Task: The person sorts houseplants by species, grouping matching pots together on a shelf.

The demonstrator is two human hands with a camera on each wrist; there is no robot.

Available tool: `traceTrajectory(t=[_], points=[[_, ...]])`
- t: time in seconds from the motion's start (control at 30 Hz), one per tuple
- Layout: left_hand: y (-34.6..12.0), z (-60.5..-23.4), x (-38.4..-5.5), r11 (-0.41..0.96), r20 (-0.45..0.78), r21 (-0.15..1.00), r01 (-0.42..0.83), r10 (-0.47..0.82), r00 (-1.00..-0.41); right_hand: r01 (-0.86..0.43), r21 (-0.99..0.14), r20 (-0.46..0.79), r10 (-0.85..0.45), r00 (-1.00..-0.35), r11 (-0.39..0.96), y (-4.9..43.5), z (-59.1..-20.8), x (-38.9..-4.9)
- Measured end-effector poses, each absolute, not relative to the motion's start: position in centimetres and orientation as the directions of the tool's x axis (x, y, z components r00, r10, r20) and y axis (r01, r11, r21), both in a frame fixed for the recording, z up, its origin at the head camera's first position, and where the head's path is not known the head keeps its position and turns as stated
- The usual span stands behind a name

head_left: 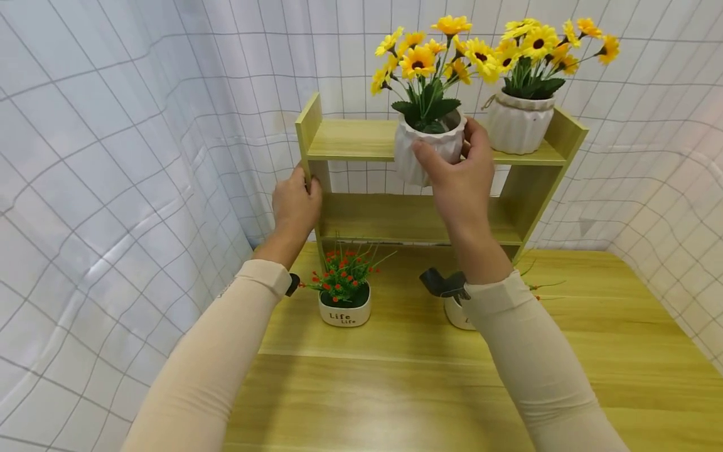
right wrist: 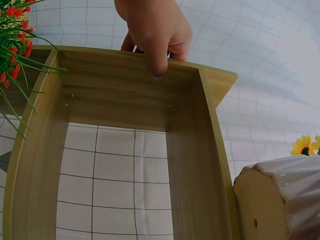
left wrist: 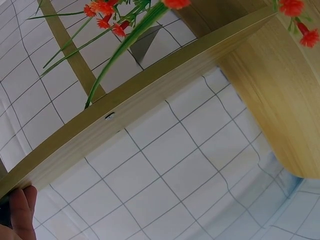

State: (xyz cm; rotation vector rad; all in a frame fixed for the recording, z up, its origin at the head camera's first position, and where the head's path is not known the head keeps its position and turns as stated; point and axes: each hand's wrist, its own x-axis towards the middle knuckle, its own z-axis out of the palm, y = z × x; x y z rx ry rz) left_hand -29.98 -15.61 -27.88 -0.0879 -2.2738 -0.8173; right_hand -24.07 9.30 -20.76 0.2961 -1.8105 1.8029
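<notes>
My left hand point(head_left: 297, 199) grips the left side panel of a wooden shelf point(head_left: 418, 213). In the right wrist view the left hand point(right wrist: 157, 35) has its thumb inside that panel, and in the left wrist view only its fingertips point(left wrist: 22, 210) show. A white ribbed pot of yellow artificial flowers point(head_left: 403, 147) is held by my right hand point(head_left: 464, 182), thumb on the front wall, fingers at the rim. This pot is at the front edge of the top board; its underside point(right wrist: 260, 205) shows in the right wrist view. Whether it touches the board I cannot tell.
A second white pot of yellow flowers point(head_left: 519, 125) stands on the top board at right. Before the shelf, a white "Life" planter with red flowers point(head_left: 346, 312) stands on the wooden table point(head_left: 367, 389); another planter point(head_left: 456, 314) is partly behind my right forearm. Checked curtains point(head_left: 113, 188) surround the table.
</notes>
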Motion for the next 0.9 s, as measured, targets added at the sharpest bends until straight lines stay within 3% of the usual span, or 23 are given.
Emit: traceTrajectory(t=[0.4,0.63,0.9], points=[[-15.5,-27.9,-29.9,0.801,0.649,0.527,0.284,-0.164,-0.743,-0.473,-0.874,0.485,0.163,-0.859,0.108,8.8,-19.8,-26.5],[-15.4,-27.9,-30.0,0.803,0.663,0.523,0.285,-0.174,-0.728,-0.422,-0.885,0.447,0.106,-0.888,0.197,8.2,-18.8,-27.5],[-15.5,-27.9,-29.8,0.793,0.637,0.545,0.272,-0.181,-0.749,-0.398,-0.88,0.423,0.047,-0.905,0.262,6.4,-18.2,-28.6]])
